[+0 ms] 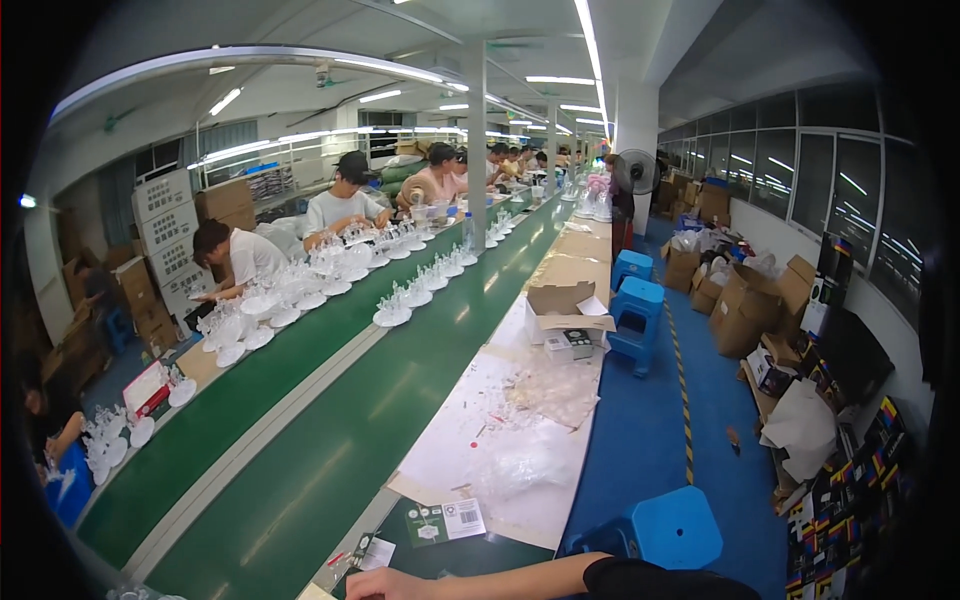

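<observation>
My right hand (pixel 385 585) is at the bottom edge, its forearm reaching in from the right under a black sleeve. Its fingers are cut off by the frame, so what they hold, if anything, is hidden. Just beyond the hand lies a small white paper (pixel 378 553) with bits of red beside it. A flat green-and-white printed card (pixel 445 522) rests farther up, at the near end of the white worktop (pixel 420 460). Crumpled clear plastic film (pixel 525 462) lies behind the card. My left hand is out of view.
A green conveyor belt (pixel 370 415) runs along the left, with clear plastic pieces on white round bases (pixel 393 316) along its divider. Co-workers sit beyond. An open cardboard box (pixel 568 305) stands on the worktop. Blue stools (pixel 675 530) and stacked cartons (pixel 745 315) are on the right.
</observation>
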The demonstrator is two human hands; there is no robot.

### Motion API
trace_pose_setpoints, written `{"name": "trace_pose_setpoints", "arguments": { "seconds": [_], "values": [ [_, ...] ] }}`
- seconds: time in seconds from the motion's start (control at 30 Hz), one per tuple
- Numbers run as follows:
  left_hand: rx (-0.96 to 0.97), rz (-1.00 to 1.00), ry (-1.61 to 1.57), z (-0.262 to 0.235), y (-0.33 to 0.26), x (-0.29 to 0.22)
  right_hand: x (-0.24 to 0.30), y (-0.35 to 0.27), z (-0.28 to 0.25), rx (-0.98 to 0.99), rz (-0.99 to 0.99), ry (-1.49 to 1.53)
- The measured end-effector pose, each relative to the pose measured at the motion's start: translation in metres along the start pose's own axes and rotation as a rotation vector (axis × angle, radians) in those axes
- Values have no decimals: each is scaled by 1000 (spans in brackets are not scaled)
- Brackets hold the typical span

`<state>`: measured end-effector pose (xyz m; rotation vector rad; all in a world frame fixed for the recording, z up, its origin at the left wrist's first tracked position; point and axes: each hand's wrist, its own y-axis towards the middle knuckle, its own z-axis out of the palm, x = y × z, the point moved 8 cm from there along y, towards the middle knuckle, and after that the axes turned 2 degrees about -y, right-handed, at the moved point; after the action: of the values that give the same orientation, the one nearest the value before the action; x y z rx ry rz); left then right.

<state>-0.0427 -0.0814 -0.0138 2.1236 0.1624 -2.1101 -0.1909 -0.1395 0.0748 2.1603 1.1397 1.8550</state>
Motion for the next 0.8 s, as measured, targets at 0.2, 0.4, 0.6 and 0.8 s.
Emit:
{"name": "trace_pose_setpoints", "arguments": {
  "seconds": [0.2, 0.4, 0.6, 0.8],
  "values": [
    [12, 97, 165, -4, -10, -3, -6, -4, 16, 179, -48, 2],
    [49, 162, 255, 22, -2, -18, -15, -12, 5, 186, 3, -143],
    [42, 122, 161, 6, -3, -12, -7, 1, 21, 235, 65, -126],
    [81, 78, 94, 10, -7, -12, -4, -2, 21, 205, 118, -128]
  ]
}}
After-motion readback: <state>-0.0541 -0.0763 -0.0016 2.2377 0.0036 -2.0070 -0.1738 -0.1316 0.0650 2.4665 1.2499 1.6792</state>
